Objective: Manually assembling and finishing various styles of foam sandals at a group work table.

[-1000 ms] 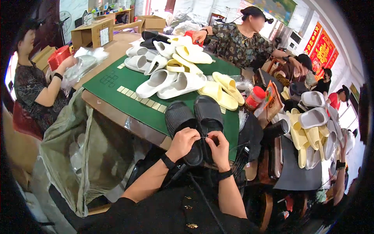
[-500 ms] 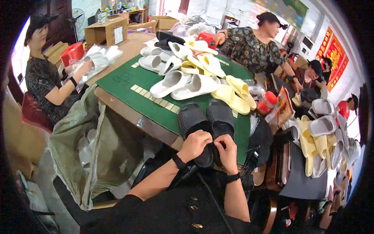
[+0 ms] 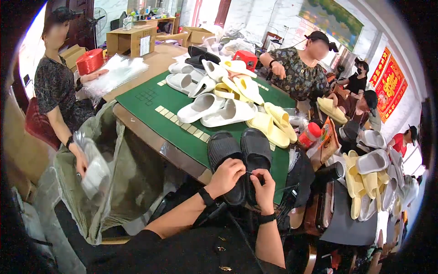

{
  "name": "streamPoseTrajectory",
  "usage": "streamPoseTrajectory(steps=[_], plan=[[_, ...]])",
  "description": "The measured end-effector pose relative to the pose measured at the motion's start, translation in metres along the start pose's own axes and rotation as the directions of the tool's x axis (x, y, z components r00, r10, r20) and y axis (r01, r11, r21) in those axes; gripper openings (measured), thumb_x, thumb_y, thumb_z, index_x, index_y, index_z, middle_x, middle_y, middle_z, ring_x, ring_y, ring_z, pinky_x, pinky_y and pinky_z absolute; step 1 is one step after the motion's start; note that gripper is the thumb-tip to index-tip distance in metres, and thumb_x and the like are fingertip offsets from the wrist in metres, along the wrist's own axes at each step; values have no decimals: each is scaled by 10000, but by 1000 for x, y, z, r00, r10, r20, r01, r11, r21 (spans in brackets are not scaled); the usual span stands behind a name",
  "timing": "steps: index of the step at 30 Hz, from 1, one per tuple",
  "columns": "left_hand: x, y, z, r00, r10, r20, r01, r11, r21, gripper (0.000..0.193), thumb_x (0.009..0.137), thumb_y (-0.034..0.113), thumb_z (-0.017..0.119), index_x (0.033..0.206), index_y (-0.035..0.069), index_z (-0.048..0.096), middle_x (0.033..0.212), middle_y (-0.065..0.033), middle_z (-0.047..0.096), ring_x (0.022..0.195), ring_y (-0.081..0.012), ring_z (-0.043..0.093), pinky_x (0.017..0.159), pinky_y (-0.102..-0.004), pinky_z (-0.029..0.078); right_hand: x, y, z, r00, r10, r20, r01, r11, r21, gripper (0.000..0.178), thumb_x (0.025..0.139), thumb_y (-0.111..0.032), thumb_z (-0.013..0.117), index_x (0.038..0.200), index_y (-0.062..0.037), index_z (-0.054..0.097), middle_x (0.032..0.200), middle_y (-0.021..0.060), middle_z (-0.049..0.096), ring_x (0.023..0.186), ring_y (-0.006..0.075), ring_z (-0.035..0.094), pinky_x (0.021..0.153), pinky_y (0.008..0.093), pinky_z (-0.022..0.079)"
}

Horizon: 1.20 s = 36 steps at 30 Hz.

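A pair of black ribbed slippers (image 3: 224, 147) lies side by side at the near edge of the green mat, toes pointing away from me. Over their inner edges, my left hand (image 3: 227, 175) pinches one end of a thin pale strand (image 3: 248, 172). The other end is between the thumb and fingertips of my right hand (image 3: 263, 186). The strand spans the small gap between my hands; whether it passes through the slippers is hidden. Just beyond are white slippers (image 3: 229, 114) and pale yellow slippers (image 3: 269, 124) on the green mat (image 3: 175, 144).
At left, a co-worker's hand lowers bagged slippers (image 3: 94, 166) into a large olive sack (image 3: 132, 182). A red-lidded jar (image 3: 310, 134) stands right of the mat. More slippers (image 3: 372, 162) are heaped at right. Another co-worker (image 3: 299, 68) stands across the table.
The left co-worker has moved the bagged slippers from the table down to the sack. Across the table, a co-worker has drawn an arm in. My hands still pinch the strand, barely shifted.
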State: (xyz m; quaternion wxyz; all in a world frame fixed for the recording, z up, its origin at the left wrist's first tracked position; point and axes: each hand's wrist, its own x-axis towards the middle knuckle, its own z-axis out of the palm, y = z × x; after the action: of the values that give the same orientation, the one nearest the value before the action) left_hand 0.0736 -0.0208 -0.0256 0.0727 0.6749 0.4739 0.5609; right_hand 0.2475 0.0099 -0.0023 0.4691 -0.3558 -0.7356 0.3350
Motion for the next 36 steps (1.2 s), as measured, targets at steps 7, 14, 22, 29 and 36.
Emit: streamPoseTrajectory(steps=[7, 14, 22, 29, 36], plan=[[-5, 30, 8, 999, -9, 53, -8, 954, 299, 415, 831, 47, 689, 1236, 94, 612, 1108, -196, 562, 1095, -391, 517, 965, -456, 463, -7, -9, -19, 987, 86, -138, -56, 976, 213, 108, 885, 20, 668, 988, -10, 654, 936, 40, 655, 835, 118, 595, 776, 264, 488], [10, 33, 7, 973, -197, 120, 119, 875, 470, 412, 915, 269, 660, 1304, 151, 591, 1105, -241, 530, 985, -421, 537, 864, -484, 490, -5, 11, -53, 950, 20, -311, -82, 978, -190, 123, 901, -11, 649, 1022, 13, 643, 926, 90, 654, 855, 184, 621, 788, 306, 491], [38, 15, 23, 950, -232, 209, 70, 810, 582, 436, 934, 418, 612, 1299, 180, 596, 1073, -256, 546, 980, -430, 545, 813, -498, 512, -12, 13, -49, 998, 21, -67, -41, 947, -317, 205, 832, 4, 682, 1035, 3, 654, 1014, 162, 620, 920, 306, 623, 824, 375, 508], [42, 12, 24, 961, -220, 167, 108, 855, 507, 333, 934, 308, 642, 1064, 7, 584, 1002, -220, 559, 996, -396, 561, 803, -455, 540, -12, 7, -53, 994, -2, -112, -30, 958, -285, 225, 828, 39, 682, 1046, 1, 641, 1046, 131, 635, 931, 257, 624, 821, 351, 506], [46, 38, -43, 992, -73, -99, 113, 856, 504, 207, 898, 215, 662, 945, 18, 623, 938, -168, 613, 925, -363, 574, 845, -446, 486, -16, -6, -76, 965, 67, -254, -114, 978, -175, 216, 882, 13, 663, 1095, -8, 643, 1009, 93, 668, 860, 192, 630, 778, 306, 500]])
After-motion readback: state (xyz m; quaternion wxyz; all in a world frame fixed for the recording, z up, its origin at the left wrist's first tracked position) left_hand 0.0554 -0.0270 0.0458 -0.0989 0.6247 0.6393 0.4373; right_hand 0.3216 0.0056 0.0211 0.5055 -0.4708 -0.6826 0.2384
